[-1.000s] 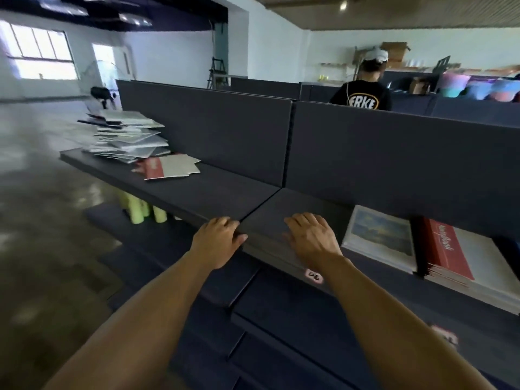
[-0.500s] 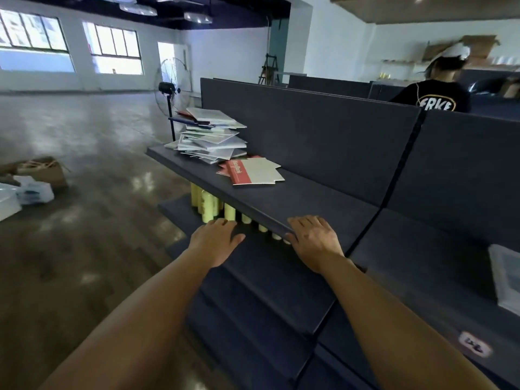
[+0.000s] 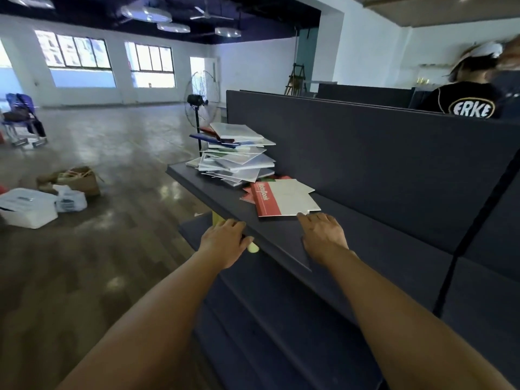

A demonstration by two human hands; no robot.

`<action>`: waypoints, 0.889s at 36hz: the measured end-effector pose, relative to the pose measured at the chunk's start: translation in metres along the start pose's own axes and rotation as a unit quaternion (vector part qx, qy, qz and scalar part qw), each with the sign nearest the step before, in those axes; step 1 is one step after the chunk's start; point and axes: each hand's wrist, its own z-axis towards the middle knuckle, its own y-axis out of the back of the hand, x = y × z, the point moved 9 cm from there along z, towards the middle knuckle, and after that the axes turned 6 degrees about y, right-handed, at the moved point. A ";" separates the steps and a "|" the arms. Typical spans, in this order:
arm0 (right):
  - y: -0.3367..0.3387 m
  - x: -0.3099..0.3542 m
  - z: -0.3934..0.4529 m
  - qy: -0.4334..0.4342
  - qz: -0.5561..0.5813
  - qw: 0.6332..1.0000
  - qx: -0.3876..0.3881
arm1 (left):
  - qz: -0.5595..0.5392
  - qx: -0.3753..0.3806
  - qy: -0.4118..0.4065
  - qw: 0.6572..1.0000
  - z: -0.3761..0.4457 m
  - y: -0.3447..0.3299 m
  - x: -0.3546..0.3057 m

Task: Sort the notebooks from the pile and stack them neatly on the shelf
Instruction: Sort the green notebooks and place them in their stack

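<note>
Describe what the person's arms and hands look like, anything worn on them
Both arms are bare all the way up to the bottom edge of the picture: no sleeves show. The left hand and the right hand wear no gloves, and no watch, bracelet or ring can be seen on the wrists or on the fingers. No markings show on either forearm.

notebook (image 3: 284, 199) before pile (image 3: 236, 154), on shelf (image 3: 351, 220)

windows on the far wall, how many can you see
3 in full: a wide window at left, a second window to its right, and a narrow bright window behind the standing fan. Another may be cut off at the left edge.
</note>
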 end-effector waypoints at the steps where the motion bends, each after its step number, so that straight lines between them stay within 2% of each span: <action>1: -0.002 0.000 0.009 0.005 0.000 1.000 0.000 | 0.000 0.000 0.005 1.000 0.008 0.000 0.002; 7: -0.019 -0.002 0.049 0.017 -0.001 1.000 0.015 | -0.016 -0.001 0.023 1.000 0.053 -0.007 0.001; 12: -0.031 -0.004 0.077 0.019 -0.012 0.999 0.047 | -0.019 0.000 -0.012 1.000 0.080 -0.013 -0.011; 20: -0.035 -0.001 0.102 0.030 -0.016 0.999 0.042 | -0.028 0.006 -0.078 0.997 0.115 -0.024 -0.023; 32: -0.051 -0.008 0.112 0.016 0.025 0.996 0.090 | -0.022 0.039 -0.108 0.993 0.141 -0.041 -0.036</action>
